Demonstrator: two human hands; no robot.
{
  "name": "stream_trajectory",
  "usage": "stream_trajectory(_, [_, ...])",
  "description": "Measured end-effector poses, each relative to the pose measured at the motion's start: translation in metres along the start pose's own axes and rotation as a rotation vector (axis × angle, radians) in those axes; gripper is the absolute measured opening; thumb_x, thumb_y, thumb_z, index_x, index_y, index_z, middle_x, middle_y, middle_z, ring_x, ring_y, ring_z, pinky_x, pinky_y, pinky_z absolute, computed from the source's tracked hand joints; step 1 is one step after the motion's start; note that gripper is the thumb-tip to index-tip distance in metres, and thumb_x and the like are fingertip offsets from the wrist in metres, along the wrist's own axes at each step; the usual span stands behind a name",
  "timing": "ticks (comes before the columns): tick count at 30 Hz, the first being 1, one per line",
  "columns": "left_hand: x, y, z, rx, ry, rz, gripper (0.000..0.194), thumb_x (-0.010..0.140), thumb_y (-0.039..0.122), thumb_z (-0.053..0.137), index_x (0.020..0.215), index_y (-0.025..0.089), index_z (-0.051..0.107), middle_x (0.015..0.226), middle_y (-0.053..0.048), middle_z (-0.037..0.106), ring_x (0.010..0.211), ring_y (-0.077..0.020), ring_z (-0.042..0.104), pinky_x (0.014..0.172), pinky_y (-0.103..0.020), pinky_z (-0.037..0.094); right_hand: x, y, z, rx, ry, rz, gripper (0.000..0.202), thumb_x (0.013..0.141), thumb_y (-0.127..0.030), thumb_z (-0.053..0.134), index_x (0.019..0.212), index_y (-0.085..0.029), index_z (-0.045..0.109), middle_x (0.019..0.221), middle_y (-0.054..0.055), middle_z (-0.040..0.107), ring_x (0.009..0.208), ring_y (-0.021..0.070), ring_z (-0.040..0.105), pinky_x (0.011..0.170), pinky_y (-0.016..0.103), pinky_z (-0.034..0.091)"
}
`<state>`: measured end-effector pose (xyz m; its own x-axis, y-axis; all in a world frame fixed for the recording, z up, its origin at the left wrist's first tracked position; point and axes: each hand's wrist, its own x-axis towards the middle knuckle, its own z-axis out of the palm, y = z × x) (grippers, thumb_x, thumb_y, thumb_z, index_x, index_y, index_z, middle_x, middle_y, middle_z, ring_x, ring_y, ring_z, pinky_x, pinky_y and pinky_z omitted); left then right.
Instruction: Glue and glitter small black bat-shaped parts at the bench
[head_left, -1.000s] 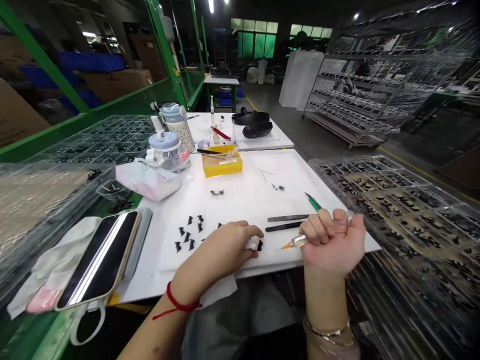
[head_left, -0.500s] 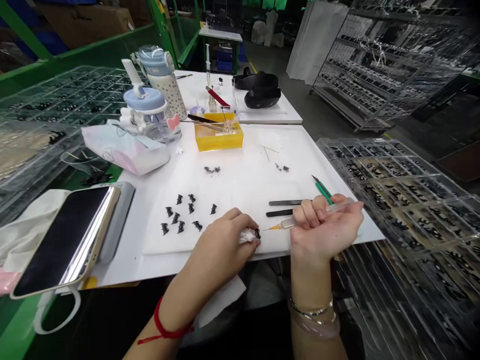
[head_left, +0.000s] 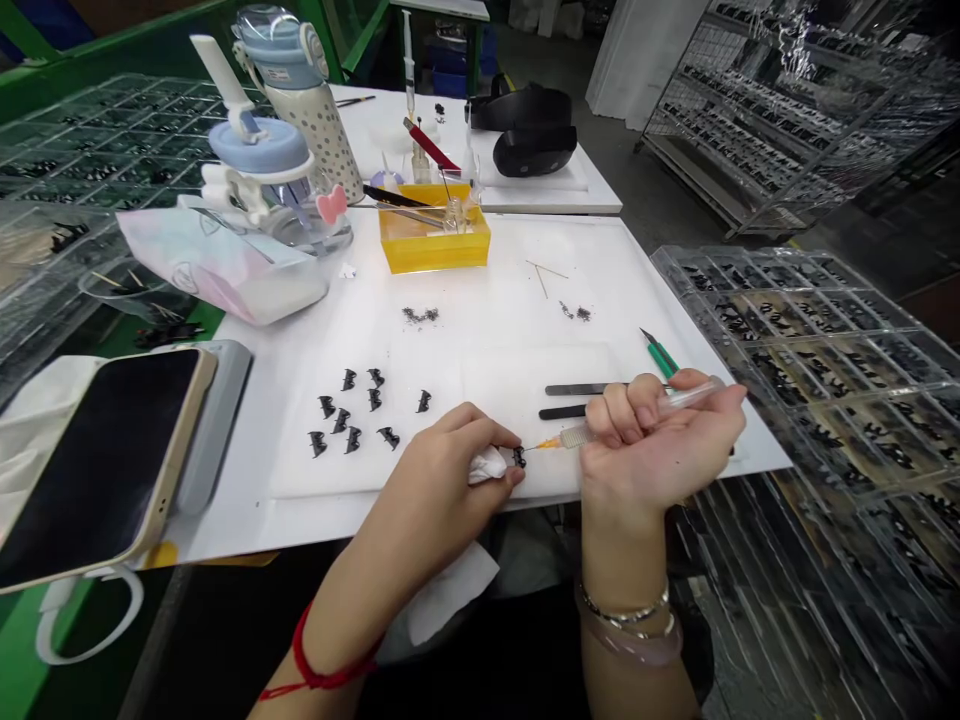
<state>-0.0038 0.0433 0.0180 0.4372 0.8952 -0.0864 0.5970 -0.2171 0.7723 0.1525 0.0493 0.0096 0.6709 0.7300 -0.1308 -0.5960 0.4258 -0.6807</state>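
Between the thumb and fingertips of my left hand (head_left: 450, 465) is a small black figure piece (head_left: 519, 457). A crumpled white tissue (head_left: 487, 464) is tucked in the same hand. My right hand (head_left: 656, 435) is wrapped round a clear syringe (head_left: 576, 437) with an orange needle tip. That needle points left, and its end is at the black piece; whether it touches I cannot tell. Several similar black pieces (head_left: 352, 438) lie on the white foam sheet (head_left: 465, 310) to the left. Two dark flat sticks (head_left: 574, 390) and a green-handled craft knife (head_left: 660, 355) lie beside my right hand.
A yellow box (head_left: 435, 255) of tools stands at the back. On the left are a phone (head_left: 97, 460), a pastel pouch (head_left: 225, 270) and two drinking bottles (head_left: 311, 130). Clear compartment trays (head_left: 810, 350) flank the table's right. A black headset (head_left: 534, 130) sits farther back.
The needle tip has come from a small gap to the black piece in my left hand. My view has tilted down slightly; both hands keep their grips.
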Motion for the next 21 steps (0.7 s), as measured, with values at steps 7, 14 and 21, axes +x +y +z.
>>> stream_trajectory(7, [-0.0004,-0.001,0.0008,0.004,0.017,0.018,0.013,0.078,0.017,0.065,0.09,0.021,0.068,0.09,-0.001,0.062,0.077,-0.0147,0.059,0.071,-0.027,0.045,-0.0003,0.0023,-0.0015,-0.024,-0.037,-0.021,0.038,0.092,-0.049,0.029,0.067,-0.025,0.042,0.041,-0.01,0.029,0.031,0.0063,0.017,0.032,0.019,0.013])
stream_trajectory(14, [0.0005,-0.0009,0.0021,0.008,0.026,0.015,0.013,0.078,0.017,0.064,0.09,0.02,0.068,0.09,-0.001,0.061,0.077,-0.0144,0.058,0.07,-0.026,0.044,-0.0019,0.0022,-0.0011,-0.004,-0.014,-0.037,0.04,0.093,-0.049,0.027,0.065,-0.025,0.041,0.04,-0.009,0.028,0.031,0.0069,0.016,0.031,0.018,0.013])
stream_trajectory(21, [-0.0006,0.0001,0.0011,0.012,0.022,0.017,0.012,0.079,0.018,0.064,0.09,0.02,0.068,0.089,0.0,0.06,0.076,-0.0136,0.057,0.068,-0.026,0.043,-0.0041,0.0003,-0.0003,-0.002,-0.005,-0.044,0.039,0.092,-0.047,0.028,0.064,-0.025,0.042,0.04,-0.009,0.028,0.031,0.007,0.016,0.031,0.018,0.015])
